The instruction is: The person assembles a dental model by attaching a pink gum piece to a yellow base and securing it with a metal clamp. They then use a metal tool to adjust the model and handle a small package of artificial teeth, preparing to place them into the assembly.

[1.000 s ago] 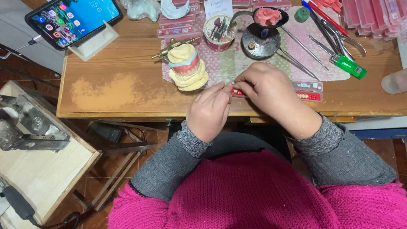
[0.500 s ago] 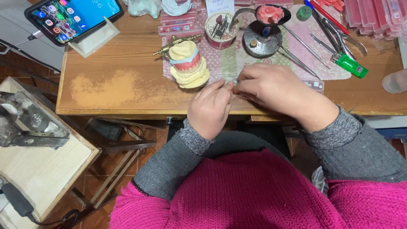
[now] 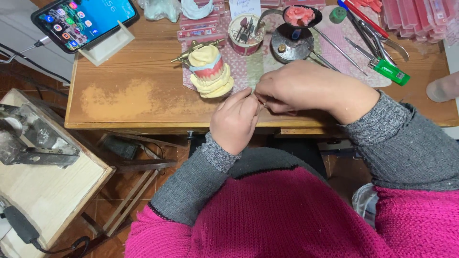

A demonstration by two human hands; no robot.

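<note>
Left hand [image 3: 235, 124] and right hand [image 3: 306, 88]: fingertips pinched together at the desk [image 3: 129, 102] edge, closed on something small, seemingly a thin tool, mostly hidden. Just beyond the left hand: plaster teeth model [image 3: 209, 71] on a patterned mat [image 3: 256, 64]. Further: cup of burs [image 3: 245, 32], spoon with pink wax [image 3: 299, 15], green lighter [image 3: 391, 71], phone [image 3: 86, 19].

Phone [image 3: 86, 21] on stand, green lighter [image 3: 391, 72], round tin of burs [image 3: 245, 32], metal instruments [image 3: 377, 40].

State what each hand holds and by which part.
The left hand and right hand meet fingertip to fingertip over a tiny item at the table edge; what it is, and where the grip sits, cannot be told.
</note>
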